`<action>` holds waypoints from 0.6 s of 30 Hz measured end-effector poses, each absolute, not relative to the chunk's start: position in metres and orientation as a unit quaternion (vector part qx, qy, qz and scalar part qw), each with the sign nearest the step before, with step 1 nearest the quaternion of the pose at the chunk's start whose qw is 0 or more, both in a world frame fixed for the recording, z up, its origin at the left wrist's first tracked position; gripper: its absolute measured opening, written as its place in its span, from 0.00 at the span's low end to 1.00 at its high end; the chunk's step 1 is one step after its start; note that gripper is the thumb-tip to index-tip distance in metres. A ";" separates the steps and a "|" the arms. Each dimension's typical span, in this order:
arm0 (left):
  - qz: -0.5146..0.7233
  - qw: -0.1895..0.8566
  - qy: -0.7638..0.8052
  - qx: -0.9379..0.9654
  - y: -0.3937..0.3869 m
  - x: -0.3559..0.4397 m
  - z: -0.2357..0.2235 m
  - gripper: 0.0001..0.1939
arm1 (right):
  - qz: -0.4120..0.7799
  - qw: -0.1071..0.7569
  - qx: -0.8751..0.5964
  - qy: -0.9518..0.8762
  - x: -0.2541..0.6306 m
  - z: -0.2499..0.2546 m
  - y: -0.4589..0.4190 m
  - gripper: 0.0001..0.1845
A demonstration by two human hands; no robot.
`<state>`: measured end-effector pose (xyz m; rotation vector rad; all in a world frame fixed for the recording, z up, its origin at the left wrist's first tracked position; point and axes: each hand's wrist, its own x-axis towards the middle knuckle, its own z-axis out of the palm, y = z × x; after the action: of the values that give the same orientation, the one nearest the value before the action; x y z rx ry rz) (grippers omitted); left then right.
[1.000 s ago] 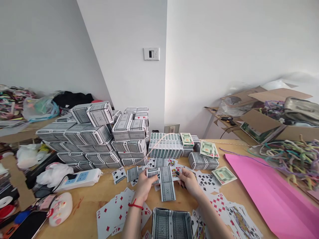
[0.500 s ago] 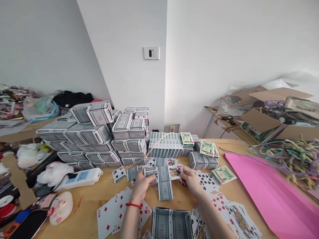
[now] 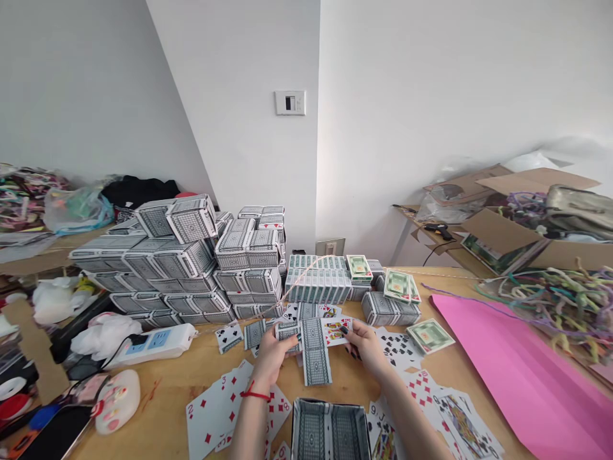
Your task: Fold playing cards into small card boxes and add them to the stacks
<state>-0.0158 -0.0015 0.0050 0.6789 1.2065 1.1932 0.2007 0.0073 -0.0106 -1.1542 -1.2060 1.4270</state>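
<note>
My left hand (image 3: 272,355) and my right hand (image 3: 368,347) both grip a strip of joined playing cards (image 3: 313,348) just above the wooden table (image 3: 182,377). One card hangs down back-side up between the hands; a face card shows at the right end. A red string circles my left wrist. Below the hands stands an open box made of cards (image 3: 329,429). Loose cards (image 3: 218,409) lie face up around it.
A tall stack of card-made boxes (image 3: 177,262) fills the back left, with rows of green decks (image 3: 320,281) behind the hands. A white power strip (image 3: 153,342) lies left, a pink sheet (image 3: 522,377) right, cardboard boxes (image 3: 517,236) and tangled cords beyond.
Both hands and the card strip have shifted slightly to the left and a little away from me. The rest is unchanged.
</note>
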 end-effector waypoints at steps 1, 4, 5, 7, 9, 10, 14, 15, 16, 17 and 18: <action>0.516 0.610 0.524 0.295 -0.002 -0.016 0.006 0.17 | 0.579 0.455 -0.468 -0.489 0.201 -0.010 0.007 0.15; 0.509 0.609 0.531 0.297 -0.003 -0.016 0.010 0.17 | 0.579 0.457 -0.466 -0.489 0.201 -0.009 0.007 0.15; 0.508 0.608 0.532 0.299 -0.003 -0.017 0.012 0.17 | 0.579 0.458 -0.465 -0.488 0.201 -0.009 0.007 0.15; 0.504 0.607 0.534 0.303 -0.004 -0.017 0.014 0.16 | 0.579 0.460 -0.464 -0.488 0.201 -0.009 0.007 0.16; 0.499 0.607 0.536 0.307 -0.004 -0.018 0.016 0.16 | 0.579 0.460 -0.462 -0.489 0.201 -0.009 0.007 0.15; 0.498 0.608 0.537 0.307 -0.004 -0.019 0.015 0.16 | 0.580 0.460 -0.461 -0.490 0.201 -0.009 0.007 0.15; 0.497 0.609 0.537 0.305 -0.004 -0.020 0.013 0.17 | 0.581 0.457 -0.457 -0.495 0.201 -0.010 0.008 0.14; 0.497 0.610 0.537 0.304 -0.003 -0.021 0.012 0.17 | 0.581 0.457 -0.457 -0.496 0.201 -0.010 0.008 0.15; 0.496 0.611 0.537 0.304 -0.003 -0.021 0.012 0.17 | 0.581 0.456 -0.456 -0.497 0.202 -0.010 0.008 0.15; 0.495 0.612 0.537 0.304 -0.003 -0.021 0.012 0.17 | 0.581 0.455 -0.456 -0.498 0.202 -0.010 0.008 0.15; 0.493 0.612 0.538 0.303 -0.003 -0.021 0.013 0.17 | 0.581 0.454 -0.455 -0.499 0.202 -0.010 0.008 0.15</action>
<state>-0.0206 -0.0030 0.0129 0.6983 1.2419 1.1379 0.2017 0.0079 -0.0096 -1.1242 -1.2316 1.4351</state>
